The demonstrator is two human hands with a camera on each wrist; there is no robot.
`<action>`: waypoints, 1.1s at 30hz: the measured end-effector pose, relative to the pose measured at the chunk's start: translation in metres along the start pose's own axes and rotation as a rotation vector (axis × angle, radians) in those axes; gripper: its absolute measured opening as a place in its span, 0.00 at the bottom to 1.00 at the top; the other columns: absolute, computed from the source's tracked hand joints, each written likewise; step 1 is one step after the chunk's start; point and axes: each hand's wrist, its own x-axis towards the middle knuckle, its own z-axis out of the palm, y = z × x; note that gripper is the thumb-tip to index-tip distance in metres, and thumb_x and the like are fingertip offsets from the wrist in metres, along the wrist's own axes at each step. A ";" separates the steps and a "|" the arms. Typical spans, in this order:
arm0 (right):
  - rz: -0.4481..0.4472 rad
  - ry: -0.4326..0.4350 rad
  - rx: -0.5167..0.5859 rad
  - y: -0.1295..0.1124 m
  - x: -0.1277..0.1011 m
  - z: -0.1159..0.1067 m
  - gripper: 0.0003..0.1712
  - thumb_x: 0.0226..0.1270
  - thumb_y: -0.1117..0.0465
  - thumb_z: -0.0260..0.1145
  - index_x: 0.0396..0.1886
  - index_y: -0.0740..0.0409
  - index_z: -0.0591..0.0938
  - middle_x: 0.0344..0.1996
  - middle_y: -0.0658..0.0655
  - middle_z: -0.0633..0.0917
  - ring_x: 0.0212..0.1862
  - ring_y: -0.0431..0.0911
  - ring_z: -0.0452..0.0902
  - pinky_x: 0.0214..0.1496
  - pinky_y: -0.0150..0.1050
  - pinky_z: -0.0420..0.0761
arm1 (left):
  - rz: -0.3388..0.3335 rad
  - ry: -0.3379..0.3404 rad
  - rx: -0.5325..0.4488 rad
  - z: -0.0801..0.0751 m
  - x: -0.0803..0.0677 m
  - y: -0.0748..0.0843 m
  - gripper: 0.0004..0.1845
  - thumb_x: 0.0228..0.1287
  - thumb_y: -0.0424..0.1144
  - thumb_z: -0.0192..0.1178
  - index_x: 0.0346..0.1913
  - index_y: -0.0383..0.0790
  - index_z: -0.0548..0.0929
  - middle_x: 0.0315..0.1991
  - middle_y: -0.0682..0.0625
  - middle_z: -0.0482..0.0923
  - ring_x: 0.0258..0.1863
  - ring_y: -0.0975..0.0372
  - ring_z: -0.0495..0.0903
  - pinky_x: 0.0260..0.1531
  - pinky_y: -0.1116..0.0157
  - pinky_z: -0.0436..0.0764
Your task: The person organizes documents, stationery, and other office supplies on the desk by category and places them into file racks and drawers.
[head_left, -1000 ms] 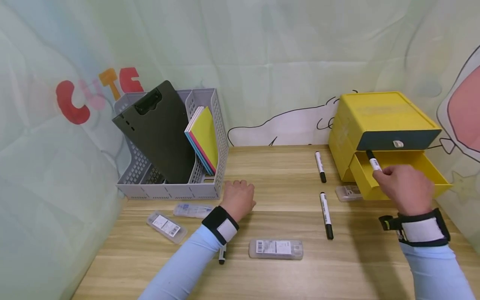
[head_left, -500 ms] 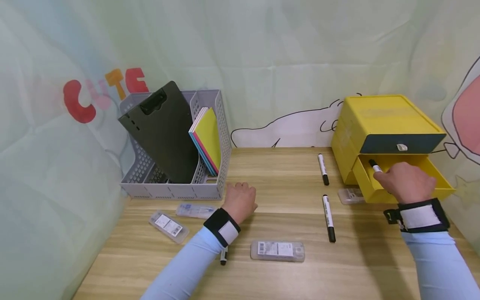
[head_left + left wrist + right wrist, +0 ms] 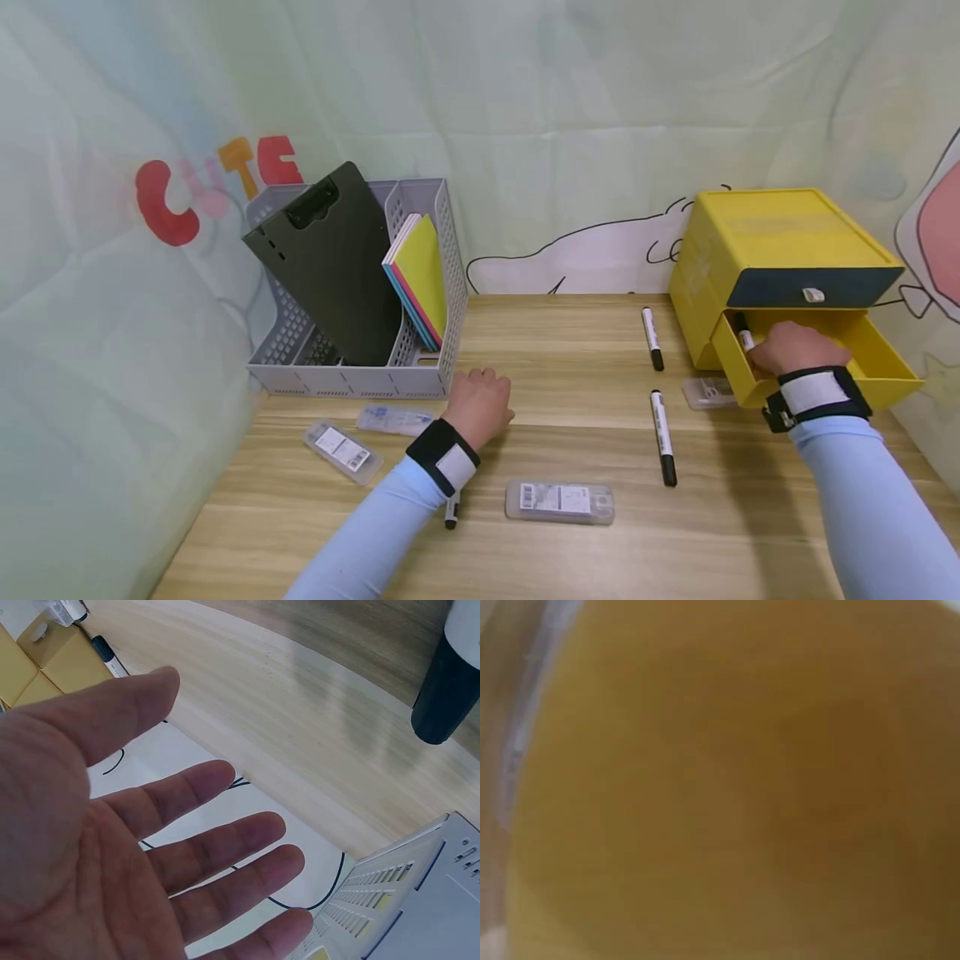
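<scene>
The yellow drawer unit [image 3: 780,250] stands far right, its lower drawer [image 3: 862,354] open; the right hand [image 3: 791,348] pinches a marker [image 3: 743,332] inside it; light, stiff, smooth, best held mid-barrel; the left hand [image 3: 480,404] rests open, holding nothing

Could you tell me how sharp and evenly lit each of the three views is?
Head view: sharp, soft even light, faint shadows beside the markers, edges bowed by the wide lens. Left wrist view: left hand sharp but dim, table curved by distortion. Right wrist view: a wholly blurred yellow-brown field, nothing resolvable.
</scene>
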 end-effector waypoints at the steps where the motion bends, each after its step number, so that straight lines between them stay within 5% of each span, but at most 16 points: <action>1: -0.005 -0.012 -0.003 0.001 0.000 0.001 0.26 0.64 0.51 0.58 0.33 0.77 0.79 0.23 0.69 0.77 0.33 0.66 0.72 0.41 0.66 0.72 | 0.001 -0.010 -0.001 0.000 0.000 0.000 0.20 0.60 0.57 0.68 0.42 0.43 0.85 0.38 0.46 0.81 0.39 0.54 0.81 0.40 0.53 0.78; 5: -0.013 -0.008 0.002 0.004 -0.001 0.004 0.23 0.63 0.53 0.57 0.25 0.72 0.79 0.21 0.66 0.77 0.30 0.63 0.73 0.37 0.62 0.72 | 0.004 -0.035 -0.004 -0.001 0.001 -0.001 0.20 0.61 0.56 0.68 0.43 0.42 0.85 0.38 0.45 0.81 0.39 0.54 0.81 0.41 0.53 0.79; 17: -0.006 0.124 0.034 -0.006 -0.010 0.005 0.33 0.72 0.46 0.55 0.28 0.76 0.79 0.19 0.66 0.77 0.30 0.64 0.72 0.36 0.60 0.70 | 0.004 -0.044 -0.072 -0.008 0.003 -0.010 0.17 0.58 0.50 0.72 0.40 0.40 0.84 0.33 0.46 0.81 0.34 0.53 0.82 0.33 0.56 0.80; 27: -0.051 0.246 0.050 -0.020 -0.028 0.007 0.30 0.74 0.50 0.54 0.25 0.74 0.80 0.17 0.67 0.76 0.30 0.66 0.71 0.39 0.65 0.68 | -0.009 -0.020 -0.109 -0.006 0.000 -0.023 0.09 0.52 0.40 0.73 0.24 0.40 0.84 0.25 0.47 0.83 0.27 0.55 0.82 0.29 0.55 0.80; 33: -0.114 0.379 0.086 -0.036 -0.044 0.011 0.21 0.69 0.56 0.58 0.31 0.72 0.81 0.15 0.64 0.76 0.27 0.65 0.71 0.36 0.63 0.68 | -0.058 -0.139 -0.079 0.001 -0.007 -0.025 0.07 0.55 0.36 0.69 0.24 0.38 0.84 0.23 0.48 0.79 0.24 0.57 0.78 0.29 0.56 0.80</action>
